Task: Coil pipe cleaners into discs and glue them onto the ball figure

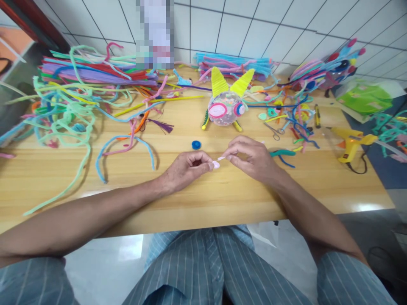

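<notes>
Near the front of the wooden table point(197, 205), the left hand point(188, 170) pinches a small pale pink disc point(216, 164) between closed thumb and finger, its rounded edge jutting out past the fingertips. The right hand point(248, 156) has its thumb and index finger nearly together on a thin pale pink strip point(220, 158), which points toward the disc; whether the two pieces join, I cannot tell. Wood surface runs from both hands to the table's front edge, giving room on the near side. On the far side, a blue coil point(196, 145) lies close beyond the left hand, and the yellow-eared figure point(225, 109) stands farther back. Teal-handled pliers point(282, 152) lie just beside the right hand, limiting room there, with the yellow glue gun point(352, 144) well to the right, near the table's right edge. A light-blue curved stem point(101, 157) lies left of the left hand
</notes>
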